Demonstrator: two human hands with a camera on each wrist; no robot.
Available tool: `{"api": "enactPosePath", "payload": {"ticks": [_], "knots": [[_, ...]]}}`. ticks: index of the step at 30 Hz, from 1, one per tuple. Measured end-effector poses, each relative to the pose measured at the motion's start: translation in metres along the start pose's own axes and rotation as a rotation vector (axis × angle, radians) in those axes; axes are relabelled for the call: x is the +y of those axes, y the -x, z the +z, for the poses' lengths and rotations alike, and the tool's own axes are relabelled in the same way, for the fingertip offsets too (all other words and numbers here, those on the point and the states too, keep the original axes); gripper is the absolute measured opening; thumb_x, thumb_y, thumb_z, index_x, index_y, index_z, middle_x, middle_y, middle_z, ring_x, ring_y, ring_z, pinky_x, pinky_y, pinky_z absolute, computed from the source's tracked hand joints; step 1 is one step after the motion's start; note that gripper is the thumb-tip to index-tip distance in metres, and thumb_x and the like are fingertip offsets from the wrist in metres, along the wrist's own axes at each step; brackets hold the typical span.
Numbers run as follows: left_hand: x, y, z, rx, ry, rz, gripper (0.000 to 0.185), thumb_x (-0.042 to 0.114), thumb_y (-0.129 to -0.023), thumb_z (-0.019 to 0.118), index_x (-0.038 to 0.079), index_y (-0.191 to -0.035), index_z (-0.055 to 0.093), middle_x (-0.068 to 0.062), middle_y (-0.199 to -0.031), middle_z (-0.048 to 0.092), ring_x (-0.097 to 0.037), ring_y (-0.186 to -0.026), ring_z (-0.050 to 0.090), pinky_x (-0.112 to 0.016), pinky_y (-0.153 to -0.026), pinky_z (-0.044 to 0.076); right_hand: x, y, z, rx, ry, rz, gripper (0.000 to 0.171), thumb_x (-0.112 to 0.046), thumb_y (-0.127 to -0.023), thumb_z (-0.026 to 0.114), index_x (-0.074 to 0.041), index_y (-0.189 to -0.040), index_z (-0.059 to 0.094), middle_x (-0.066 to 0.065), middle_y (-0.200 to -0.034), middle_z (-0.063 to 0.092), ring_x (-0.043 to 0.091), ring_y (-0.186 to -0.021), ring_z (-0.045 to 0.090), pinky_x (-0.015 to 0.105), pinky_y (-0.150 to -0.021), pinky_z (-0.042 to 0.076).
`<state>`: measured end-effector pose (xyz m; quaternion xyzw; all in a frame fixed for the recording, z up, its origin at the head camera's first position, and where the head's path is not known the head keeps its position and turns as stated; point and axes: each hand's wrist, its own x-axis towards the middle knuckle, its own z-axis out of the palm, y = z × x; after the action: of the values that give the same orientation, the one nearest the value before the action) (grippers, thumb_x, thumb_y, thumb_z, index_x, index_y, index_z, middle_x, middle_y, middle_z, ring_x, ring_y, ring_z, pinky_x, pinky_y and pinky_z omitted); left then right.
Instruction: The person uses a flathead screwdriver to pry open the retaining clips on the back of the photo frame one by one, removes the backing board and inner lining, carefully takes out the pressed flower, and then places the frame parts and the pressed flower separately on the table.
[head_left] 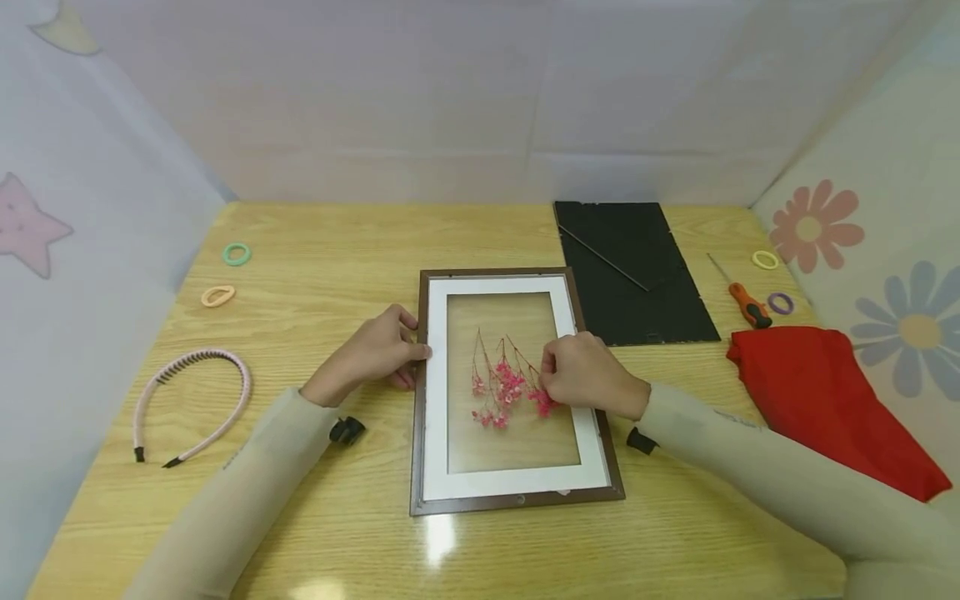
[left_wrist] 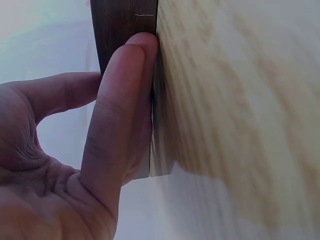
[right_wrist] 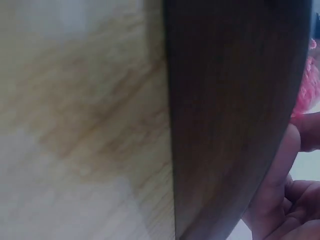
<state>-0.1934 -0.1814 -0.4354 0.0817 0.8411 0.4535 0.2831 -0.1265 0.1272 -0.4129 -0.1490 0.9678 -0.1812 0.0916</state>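
Head view evenly lit, white glare on near tabletop [head_left: 367, 517], wrist views dimmer, bluish, soft-focused, picture frame [right_wrist: 230, 100] dark.

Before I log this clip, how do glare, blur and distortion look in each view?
Head: white glare on the table below the picture frame, otherwise fairly clear. Left wrist: left hand dim, table grain soft. Right wrist: blurry, pink flowers cut off at the edge, the picture frame's side bowed, probably by the lens.

The right wrist view's edge cuts off the pink flowers [right_wrist: 309, 89] and fingers [right_wrist: 286, 150]
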Motion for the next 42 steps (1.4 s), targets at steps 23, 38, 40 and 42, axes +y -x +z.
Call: {"api": "enactPosePath", "payload": {"ticks": [23, 38, 40, 42], "knots": [[0.0, -0.001, -0.001, -0.005, -0.019, 0.009, 0.055, 0.022, -0.095, 0.07, -0.001, -0.135, 0.04, -0.02, -0.111, 0.065, -0.023, -0.064, 0.074, -0.038, -0.061, 0.066, 0.002, -0.004, -0.006, -0.048, 0.0, 0.027, 0.022, -0.014, -0.091, 0.065, -0.015, -0.069, 0.067, -0.006, -0.052, 0.058, 0.008, -0.043, 0.05, 0.02, -0.04, 0.036], [0.0, 0.0, -0.002, -0.003, -0.027, 0.012, 0.058, 0.022, -0.094, 0.071, -0.002, -0.137, 0.04, -0.023, -0.117, 0.06, -0.022, -0.065, 0.074, -0.037, -0.062, 0.066, 0.044, 0.029, -0.038, 0.194, -0.05, 0.079, 0.017, -0.017, -0.091, 0.073, -0.014, -0.076, 0.065, -0.003, -0.058, 0.059, 0.011, -0.049, 0.048, 0.024, -0.042, 0.035], [0.001, 0.0, -0.002, -0.001, -0.026, 0.01, 0.059, 0.021, -0.094, 0.071, -0.003, -0.137, 0.039, -0.023, -0.118, 0.06, -0.022, -0.065, 0.074, -0.037, -0.062, 0.066, 0.057, 0.037, -0.041, 0.22, -0.038, 0.086, 0.018, -0.017, -0.091, 0.073, -0.014, -0.076, 0.064, -0.003, -0.057, 0.058, 0.011, -0.049, 0.047, 0.024, -0.041, 0.035], [0.001, 0.0, -0.002, -0.001, -0.021, 0.004, 0.059, 0.021, -0.094, 0.071, -0.003, -0.137, 0.039, -0.023, -0.119, 0.06, -0.021, -0.066, 0.074, -0.037, -0.063, 0.066, 0.069, 0.045, -0.041, 0.235, -0.023, 0.104, 0.018, -0.017, -0.091, 0.072, -0.014, -0.075, 0.063, -0.004, -0.056, 0.057, 0.011, -0.048, 0.046, 0.024, -0.041, 0.035]]}}
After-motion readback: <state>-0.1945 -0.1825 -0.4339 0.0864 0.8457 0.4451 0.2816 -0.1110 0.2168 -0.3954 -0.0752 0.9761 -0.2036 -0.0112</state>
